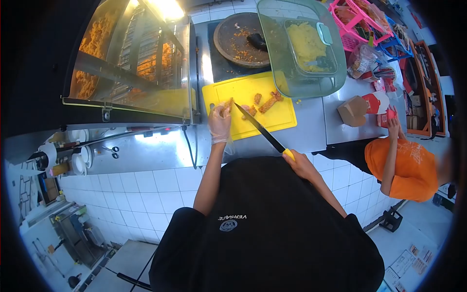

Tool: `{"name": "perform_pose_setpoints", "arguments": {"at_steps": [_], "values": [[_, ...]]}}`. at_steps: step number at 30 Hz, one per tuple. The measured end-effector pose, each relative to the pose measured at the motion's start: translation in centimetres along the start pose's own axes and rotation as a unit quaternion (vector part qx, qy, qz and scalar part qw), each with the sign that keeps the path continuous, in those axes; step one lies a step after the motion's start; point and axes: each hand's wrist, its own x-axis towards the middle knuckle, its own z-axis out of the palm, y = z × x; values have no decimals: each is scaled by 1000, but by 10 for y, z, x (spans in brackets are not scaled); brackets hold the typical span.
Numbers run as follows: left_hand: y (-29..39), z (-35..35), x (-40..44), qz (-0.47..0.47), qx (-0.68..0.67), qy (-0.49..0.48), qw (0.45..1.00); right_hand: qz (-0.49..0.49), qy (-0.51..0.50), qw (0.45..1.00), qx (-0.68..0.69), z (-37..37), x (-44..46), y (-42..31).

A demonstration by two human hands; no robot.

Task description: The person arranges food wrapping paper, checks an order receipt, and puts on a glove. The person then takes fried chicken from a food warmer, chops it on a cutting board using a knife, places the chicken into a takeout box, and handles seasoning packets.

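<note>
A yellow cutting board (284, 118) lies on the steel counter with several pieces of fried chicken (271, 102) on it. My left hand (220, 122), in a clear plastic glove, has its fingers closed on a small piece of fried chicken (229, 102) at the board's left side. The yellow handle of a long, dark-bladed knife (265, 132) is gripped in my right hand (302, 165), below the board's near right corner. The blade slants up and left across the board, its tip close to the piece in my left fingers.
Behind the board stand a stone mortar (226, 46) with a dark pestle and a green tub (270, 29). A lit glass display case (131, 63) borders the left. At right, a person in an orange shirt (406, 168) handles red food boxes (384, 117) beside a brown box (354, 111).
</note>
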Motion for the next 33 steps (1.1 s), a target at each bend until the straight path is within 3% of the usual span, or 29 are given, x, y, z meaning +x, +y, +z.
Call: {"name": "perform_pose_setpoints", "arguments": {"at_steps": [3, 6, 9, 12, 15, 18, 21, 27, 33], "values": [[14, -4, -4, 16, 63, -9, 998, 9, 10, 1000, -24, 4, 3, 5], [0, 6, -4, 80, 52, 13, 995, 7, 37, 999, -38, 7, 7, 3], [4, 6, -3, 167, 62, -39, 983, 6, 65, 998, -20, 10, 11, -1], [8, 1, -8, 164, -2, -79, 983, -10, 66, 998, 18, 8, 19, -13], [16, -3, -13, 98, -103, -93, 985, -27, 55, 998, -1, 10, 25, -22], [13, -1, -25, 58, -23, -10, 998, -34, 35, 998, -25, 13, 34, -33], [14, 2, -31, 72, -65, 33, 995, -39, 25, 999, -26, 15, 42, -40], [-1, 9, -32, 146, -38, 54, 987, -19, 28, 994, -102, 9, 46, -48], [-13, 15, -36, 133, -28, 63, 989, -28, 62, 989, -132, 22, 50, -59]]}}
